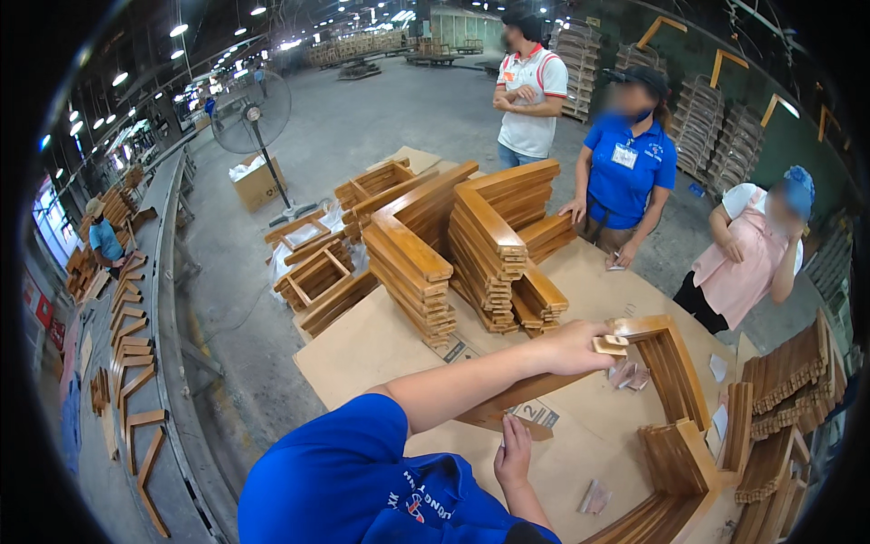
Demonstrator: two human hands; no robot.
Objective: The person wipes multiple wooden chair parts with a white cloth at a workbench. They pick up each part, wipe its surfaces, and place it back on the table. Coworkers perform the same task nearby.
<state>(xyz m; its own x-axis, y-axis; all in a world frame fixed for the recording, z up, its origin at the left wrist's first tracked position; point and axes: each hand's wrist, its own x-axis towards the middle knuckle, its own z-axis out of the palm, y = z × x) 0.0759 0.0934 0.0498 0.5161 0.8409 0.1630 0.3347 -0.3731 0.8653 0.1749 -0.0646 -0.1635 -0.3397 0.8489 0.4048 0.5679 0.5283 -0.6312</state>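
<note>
L hand: L hand (575, 348) is grasping an angled wooden pc (526, 392) near its pale end (610, 346); fingers are wrapping over it.
R hand: R hand (514, 451) is sitting just beside or against the pc's lower part; can't tell if it's gripping.
Wooden pc: it's slanting under the L forearm, above the cardboard sheet (362, 367).
Packets: small clear packets (627, 374) are lying right of the L hand; another packet (594, 497) is lying nearer the wearer.
Stacks: two tall stacks of angled pcs (410, 281) are standing beyond the L arm; more stacked pcs (669, 372) are standing to the right.
Co-workers: one in blue polo (645, 195) is touching a stack w/ one hand; one in white polo (530, 109) & one in pink apron (729, 245) are standing nearby.
Bkgd: pedestal fan (251, 112) is standing beside a carton (257, 188); angled pcs are lying along a bench at far left.
</note>
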